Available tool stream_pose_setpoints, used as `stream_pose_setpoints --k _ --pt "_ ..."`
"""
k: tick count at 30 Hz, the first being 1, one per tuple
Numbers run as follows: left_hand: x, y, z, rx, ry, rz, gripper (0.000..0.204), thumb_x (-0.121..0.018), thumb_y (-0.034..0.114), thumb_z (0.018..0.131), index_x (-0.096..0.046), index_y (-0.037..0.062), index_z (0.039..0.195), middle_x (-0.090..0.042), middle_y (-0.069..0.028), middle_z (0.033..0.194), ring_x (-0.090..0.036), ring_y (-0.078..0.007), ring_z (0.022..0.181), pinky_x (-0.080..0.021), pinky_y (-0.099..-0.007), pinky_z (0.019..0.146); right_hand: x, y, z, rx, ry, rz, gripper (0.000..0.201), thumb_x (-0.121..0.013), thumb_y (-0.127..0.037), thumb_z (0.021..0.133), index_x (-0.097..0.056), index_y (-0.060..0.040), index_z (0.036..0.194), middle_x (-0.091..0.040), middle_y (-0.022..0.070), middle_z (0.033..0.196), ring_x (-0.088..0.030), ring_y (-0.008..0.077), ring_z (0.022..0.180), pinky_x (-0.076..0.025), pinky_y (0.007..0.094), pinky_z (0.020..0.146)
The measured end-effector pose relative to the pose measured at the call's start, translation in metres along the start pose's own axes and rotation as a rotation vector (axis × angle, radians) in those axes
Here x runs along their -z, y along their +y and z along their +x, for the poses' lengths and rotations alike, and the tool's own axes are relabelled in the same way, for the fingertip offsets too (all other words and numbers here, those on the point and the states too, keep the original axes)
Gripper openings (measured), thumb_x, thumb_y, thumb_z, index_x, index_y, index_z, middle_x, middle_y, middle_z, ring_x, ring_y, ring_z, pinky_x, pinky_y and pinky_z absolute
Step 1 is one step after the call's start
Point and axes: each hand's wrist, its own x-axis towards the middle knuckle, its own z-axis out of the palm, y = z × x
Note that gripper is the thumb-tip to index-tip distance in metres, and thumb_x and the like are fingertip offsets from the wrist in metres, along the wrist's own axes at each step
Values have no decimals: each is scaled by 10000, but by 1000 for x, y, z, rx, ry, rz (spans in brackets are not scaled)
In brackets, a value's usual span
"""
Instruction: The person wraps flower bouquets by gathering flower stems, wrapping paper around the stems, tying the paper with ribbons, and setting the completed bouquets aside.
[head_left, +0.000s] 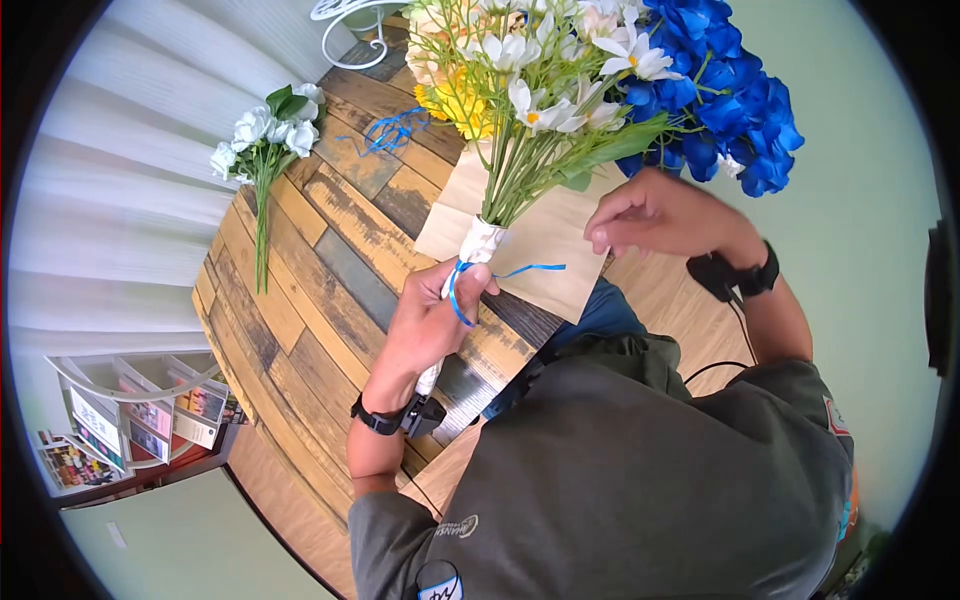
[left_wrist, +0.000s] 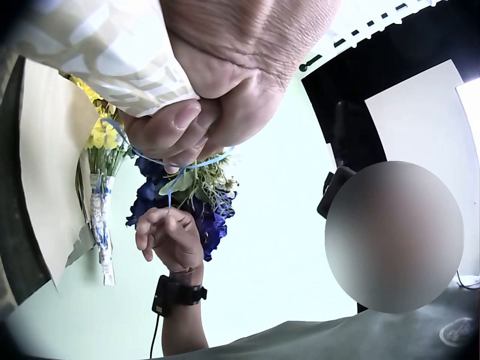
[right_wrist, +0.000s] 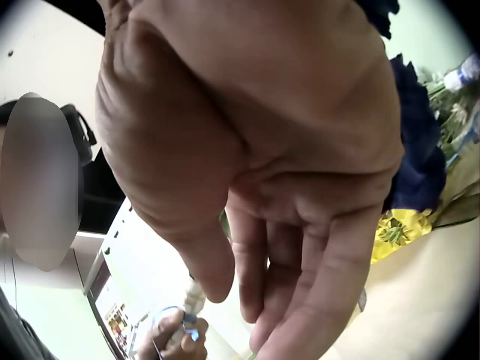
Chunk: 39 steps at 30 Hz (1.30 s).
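My left hand [head_left: 425,315] grips the bouquet's stems near their middle, where they are bound in a white patterned wrap [head_left: 482,242]. A thin blue ribbon [head_left: 530,269] circles the wrap at the thumb, with one end sticking out to the right. White daisy-like flowers [head_left: 530,110], yellow blooms [head_left: 465,112] and green stems fan out above. Big blue flowers [head_left: 710,110] show at upper right. To the right of the ribbon end, my right hand [head_left: 655,215] hovers with fingers loosely bent. A gap between its thumb [right_wrist: 214,274] and fingers shows in the right wrist view.
Brown paper [head_left: 555,245] lies under the bouquet on the wood-plank table [head_left: 340,235]. White roses [head_left: 262,130] lie at the table's left, near a white curtain [head_left: 120,200]. More blue ribbon [head_left: 392,130] sits loose farther back. A brochure rack [head_left: 150,410] stands lower left.
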Motion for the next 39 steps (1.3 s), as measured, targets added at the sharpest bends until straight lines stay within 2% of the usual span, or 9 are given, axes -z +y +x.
stream_pose_setpoints --k 6,13,16,18,21,27,33,35,39 --pt "0 -4 3 48 1 27 352 -565 356 1019 -652 39 893 -432 55 545 -375 -22 455 -263 -219 422 -70 -19 6 578 413 -557 373 -723 -118 853 -656 -106 1219 -657 34 749 -608 168 580 -455 297 527" --pt "-6 -12 5 -148 49 198 155 -503 81 959 -640 20 916 -531 30 631 -474 -41 595 -373 -225 529 -83 -38 38 668 234 -955 534 -668 -123 829 -537 -159 1345 -609 14 739 -609 222 575 -425 369 490" --pt "-7 -12 6 -140 31 242 149 -491 24 921 -640 15 929 -555 17 655 -495 -55 617 -401 -238 554 -80 -41 46 663 130 -1027 338 -648 -117 828 -629 -130 1165 -628 19 767 -624 247 598 -443 396 506" --pt "-6 -21 6 -122 -9 227 149 -495 14 912 -642 13 936 -565 9 664 -502 -63 617 -411 -246 558 -78 -41 48 739 121 -797 101 -642 -130 835 -651 -94 929 -640 36 768 -632 272 617 -449 416 519" --pt "-7 -34 7 -232 -5 372 118 -533 34 933 -645 1 948 -572 -3 671 -501 -70 608 -419 -256 559 -71 -50 51 656 163 -869 109 -636 -152 837 -626 -64 773 -645 72 748 -628 303 628 -448 439 531" --pt "-28 -27 2 -208 44 397 250 -607 221 994 -660 -13 927 -555 16 624 -522 -57 590 -409 -270 531 -57 -58 72 669 224 -942 228 -610 -183 849 -612 -43 670 -598 128 643 -606 350 620 -444 463 532" --pt "-34 -31 -3 -400 67 643 136 -628 142 964 -672 24 1016 -628 -115 654 -611 -230 548 -465 -327 556 -62 -53 73 643 282 -1044 149 -653 -167 750 -639 -44 666 -611 140 633 -624 356 619 -455 457 541" --pt "-35 -34 -1 -466 118 746 277 -687 133 906 -595 32 1147 -599 -170 598 -601 -395 534 -453 -423 491 -65 -44 73 668 303 -1074 141 -662 -170 729 -642 -48 662 -617 131 634 -636 346 630 -463 454 546" --pt "-36 -44 -2 -506 208 866 355 -696 192 907 -525 10 1160 -569 -134 537 -594 -379 488 -454 -435 462 -74 -49 66 664 343 -1200 112 -712 -190 679 -696 -79 680 -669 105 665 -709 296 687 -534 398 539"
